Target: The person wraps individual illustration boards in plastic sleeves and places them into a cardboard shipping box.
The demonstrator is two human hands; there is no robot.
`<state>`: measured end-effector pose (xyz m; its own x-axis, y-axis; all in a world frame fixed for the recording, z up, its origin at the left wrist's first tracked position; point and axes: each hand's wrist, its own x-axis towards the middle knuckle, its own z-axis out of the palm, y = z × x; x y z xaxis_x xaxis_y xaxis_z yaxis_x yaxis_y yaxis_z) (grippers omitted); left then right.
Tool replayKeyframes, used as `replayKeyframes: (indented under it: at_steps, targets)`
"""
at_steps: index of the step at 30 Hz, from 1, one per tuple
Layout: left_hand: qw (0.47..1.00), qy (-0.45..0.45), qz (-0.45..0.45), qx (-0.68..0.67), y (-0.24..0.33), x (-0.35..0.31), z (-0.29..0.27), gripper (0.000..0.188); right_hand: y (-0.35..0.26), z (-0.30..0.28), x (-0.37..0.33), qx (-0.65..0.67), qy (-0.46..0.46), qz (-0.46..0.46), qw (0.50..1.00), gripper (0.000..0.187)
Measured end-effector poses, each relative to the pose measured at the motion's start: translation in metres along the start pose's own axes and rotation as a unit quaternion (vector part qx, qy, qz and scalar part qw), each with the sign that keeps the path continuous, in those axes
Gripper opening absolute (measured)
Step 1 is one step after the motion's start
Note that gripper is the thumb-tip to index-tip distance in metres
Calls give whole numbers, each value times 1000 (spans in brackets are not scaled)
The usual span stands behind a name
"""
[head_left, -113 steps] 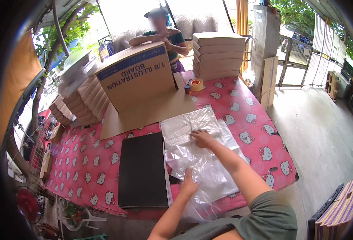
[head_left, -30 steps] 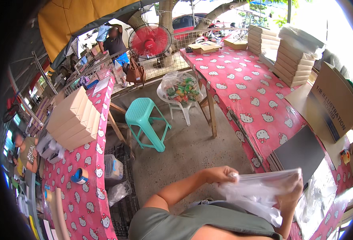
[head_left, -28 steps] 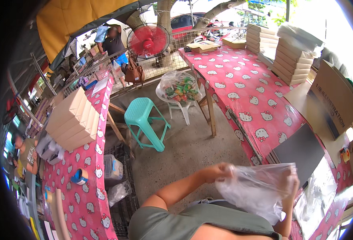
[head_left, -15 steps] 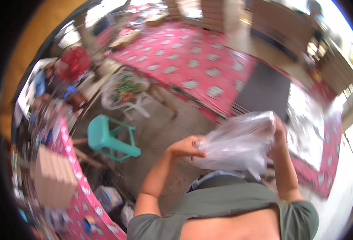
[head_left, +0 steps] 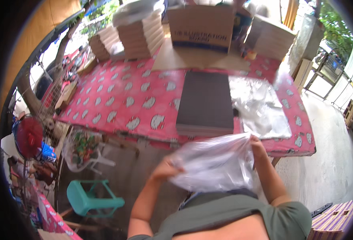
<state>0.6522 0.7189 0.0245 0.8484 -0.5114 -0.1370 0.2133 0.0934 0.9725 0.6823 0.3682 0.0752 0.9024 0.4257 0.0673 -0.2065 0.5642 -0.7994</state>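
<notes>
A clear plastic bag (head_left: 216, 164) is stretched between my two hands in front of my body, near the table's front edge. My left hand (head_left: 168, 168), somewhat blurred, is closed on the bag's left side. At the bag's upper right corner, my right hand (head_left: 258, 147) pinches the plastic. Just beyond the bag lies a stack of dark grey boards (head_left: 205, 104) at the table's near side. Right of that stack, a pile of flat clear plastic bags (head_left: 260, 106) lies on the table, shiny with reflected light.
The table (head_left: 124, 96) wears a pink patterned cover. Along its far side stand a cardboard box (head_left: 200, 26), stacked brown packs (head_left: 140, 38) and another stack (head_left: 270, 38), with a person partly hidden behind. A teal stool (head_left: 90, 198), a red fan (head_left: 28, 137) and a plant in plastic (head_left: 84, 148) are at left.
My view has swung right, bringing the table and board stack to the centre. The bag stays between both hands and is now spread flatter, facing the table.
</notes>
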Motion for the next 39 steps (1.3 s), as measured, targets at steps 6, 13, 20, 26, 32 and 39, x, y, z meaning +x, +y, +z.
replayKeyframes:
  at_steps: [6,13,20,26,32,39]
  targets:
    - [942,79,126,-302,-15,2,-4,45,38,-65,-8,-378,-53,153,911,21]
    - [958,-9,111,-263,12,25,9,34,26,-19,-30,-194,-20,235,952,18]
    - [955,65,41,-286,-26,35,-10,26,20,-66,-29,-186,85,153,967,20]
    - [875,325,-25,-357,22,68,14,34,55,-69,12,-393,221,132,883,21]
    - [872,429,229,52,-13,163,-3,40,46,-151,45,-431,350,-25,831,27]
    - [806,533,137,219,-16,192,-15,15,56,-148,73,-599,351,-75,716,20]
